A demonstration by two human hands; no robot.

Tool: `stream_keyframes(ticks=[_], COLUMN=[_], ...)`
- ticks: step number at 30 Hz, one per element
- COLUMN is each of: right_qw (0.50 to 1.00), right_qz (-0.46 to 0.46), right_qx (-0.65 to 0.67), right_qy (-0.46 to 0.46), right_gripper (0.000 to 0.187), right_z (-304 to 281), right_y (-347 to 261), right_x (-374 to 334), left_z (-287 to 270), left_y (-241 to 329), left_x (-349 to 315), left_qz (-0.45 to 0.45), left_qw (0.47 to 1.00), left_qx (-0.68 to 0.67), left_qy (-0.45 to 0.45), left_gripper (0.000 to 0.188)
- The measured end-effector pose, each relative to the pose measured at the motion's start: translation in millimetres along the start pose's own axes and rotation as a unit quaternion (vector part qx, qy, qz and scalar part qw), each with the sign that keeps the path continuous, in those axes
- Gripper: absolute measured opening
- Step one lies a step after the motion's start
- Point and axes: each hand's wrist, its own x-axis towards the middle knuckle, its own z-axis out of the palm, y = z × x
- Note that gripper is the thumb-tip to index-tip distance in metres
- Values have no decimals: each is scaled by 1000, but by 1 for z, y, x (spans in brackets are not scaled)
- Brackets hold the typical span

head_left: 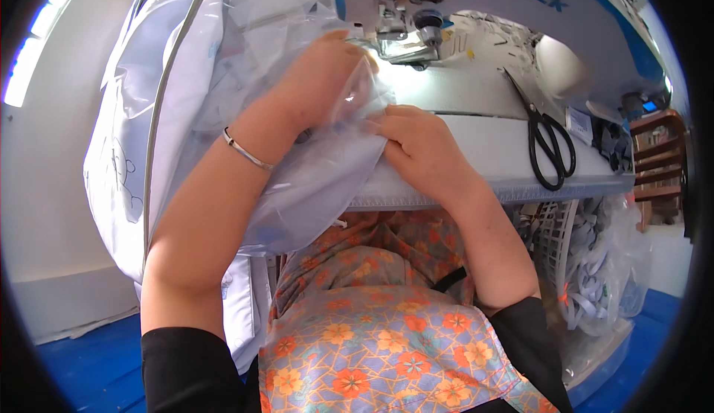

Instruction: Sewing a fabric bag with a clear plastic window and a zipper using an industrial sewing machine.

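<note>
A sheet of clear plastic film [297, 212] and pale fabric drapes over the left part of the sewing table and hangs off its front edge. My left hand [335, 78], a silver bangle on its wrist, is closed on the film just left of the lit needle area. Some of the film lies across its fingers and partly hides them. Close by on the right, my right hand [420, 145] pinches the film's edge at the table front. The sewing machine's presser foot [413, 56] sits beyond both hands.
Black-handled scissors [549, 141] lie on the white table [476, 141] at right. Small packets [595, 130] rest near its right end. A white basket [554, 227] and bagged straps [591, 257] stand below. White fabric [134, 152] hangs at far left; a wooden chair [658, 156] is at right.
</note>
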Motion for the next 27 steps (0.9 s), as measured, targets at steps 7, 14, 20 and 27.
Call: stream_keyframes(ticks=[7, 14, 20, 27], right_qw=[998, 998, 998, 999], right_qz=[-17, -15, -30, 3], right_qx=[-62, -59, -44, -32], right_qy=[2, 6, 19, 7], right_gripper=[43, 44, 39, 29], right_z=[19, 30, 38, 37], right_y=[-26, -45, -46, -50], right_x=[1, 18, 29, 27], left_z=[-15, -40, -23, -28], left_y=[-50, -122, -152, -154], left_x=[25, 69, 47, 49], left_qz=[-218, -256, -207, -195], left_qw=[975, 956, 970, 972], left_qx=[-14, 113, 68, 79], left_qy=[34, -85, -106, -104], left_gripper=[20, 27, 46, 46])
